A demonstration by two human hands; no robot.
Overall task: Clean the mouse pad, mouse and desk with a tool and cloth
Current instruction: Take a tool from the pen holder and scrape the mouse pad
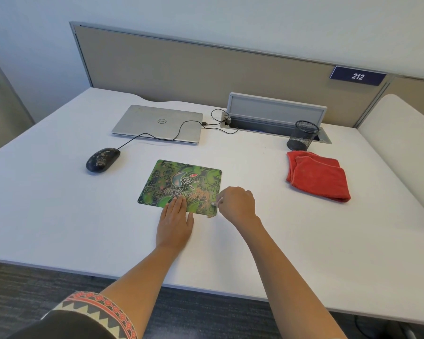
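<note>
A green patterned mouse pad (179, 184) lies in the middle of the white desk (59, 204), with brown crumbs on its near right corner. My left hand (175, 221) presses flat on the pad's near edge, fingers straight. My right hand (238, 206) grips a small light-coloured tool (216, 203) whose tip touches the crumbs at the pad's right edge. A black wired mouse (102, 159), speckled with dirt, sits to the pad's left. A folded red cloth (318, 176) lies to the right.
A shut silver laptop (158, 123) lies behind the pad, with the mouse cable running over it to a cable box (274, 113). A black mesh pen cup (302, 135) stands behind the cloth. A beige partition (181, 67) closes off the desk's far side.
</note>
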